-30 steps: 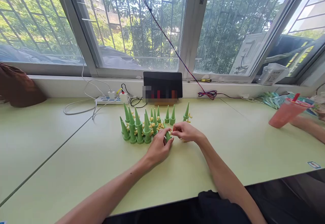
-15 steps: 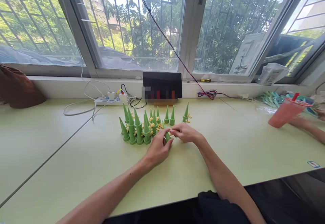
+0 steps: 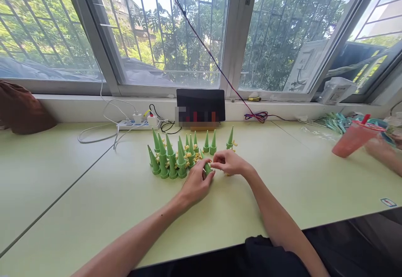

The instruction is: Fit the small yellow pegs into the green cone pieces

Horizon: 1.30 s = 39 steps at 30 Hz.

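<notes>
My left hand (image 3: 199,177) is wrapped round a green cone (image 3: 207,167), which leans in its fingers. Beside it, my right hand (image 3: 228,162) has its fingertips pinched at the cone's right side; whatever sits between them is too small to make out. Several green cones (image 3: 163,160) stand in a cluster left of my hands, some with small yellow pieces (image 3: 188,155) on them. Behind my hands two more cones (image 3: 213,145) stand close together. Another cone (image 3: 230,139) with a yellow piece is just beyond my right hand.
A dark tablet (image 3: 201,104) stands against the wall behind the cones. A power strip (image 3: 138,125) with cables lies at the back left. To the right are a tilted red cup (image 3: 354,139) and another person's hand (image 3: 381,149).
My right hand has shifted slightly, its fingers a little more raised. My left hand keeps the cone in place. At the far right, the other person's hand has moved.
</notes>
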### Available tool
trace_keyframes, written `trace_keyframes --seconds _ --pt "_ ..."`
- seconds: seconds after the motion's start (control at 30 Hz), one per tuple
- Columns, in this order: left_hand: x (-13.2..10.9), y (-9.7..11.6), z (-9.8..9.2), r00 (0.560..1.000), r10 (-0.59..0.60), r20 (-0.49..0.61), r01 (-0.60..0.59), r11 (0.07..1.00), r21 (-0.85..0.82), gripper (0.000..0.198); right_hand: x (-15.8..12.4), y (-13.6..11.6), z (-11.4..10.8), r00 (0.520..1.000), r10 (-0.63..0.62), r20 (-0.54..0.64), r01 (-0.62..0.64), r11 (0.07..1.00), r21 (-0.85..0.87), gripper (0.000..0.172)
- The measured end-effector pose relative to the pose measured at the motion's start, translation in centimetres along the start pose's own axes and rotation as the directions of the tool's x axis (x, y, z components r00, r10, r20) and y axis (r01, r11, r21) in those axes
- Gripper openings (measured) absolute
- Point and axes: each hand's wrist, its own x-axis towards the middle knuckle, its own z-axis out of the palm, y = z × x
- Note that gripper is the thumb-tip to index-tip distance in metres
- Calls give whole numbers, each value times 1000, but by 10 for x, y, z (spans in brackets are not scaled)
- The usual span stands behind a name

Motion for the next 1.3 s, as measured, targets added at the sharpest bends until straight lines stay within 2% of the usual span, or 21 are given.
trace_keyframes --seconds 0.1,0.57,1.3 --pt "0 0 0 1000 -9 9 9 1000 -6 37 -1 1 0 999 14 38 -15 999 31 19" --pt "-2 2 -1 1000 -26 15 26 999 -28 37 -1 -3 0 999 18 48 -18 1000 -1 23" --pt "-3 1 0 1000 -15 10 15 1000 -25 39 -1 -9 -1 999 26 46 -23 997 -68 36"
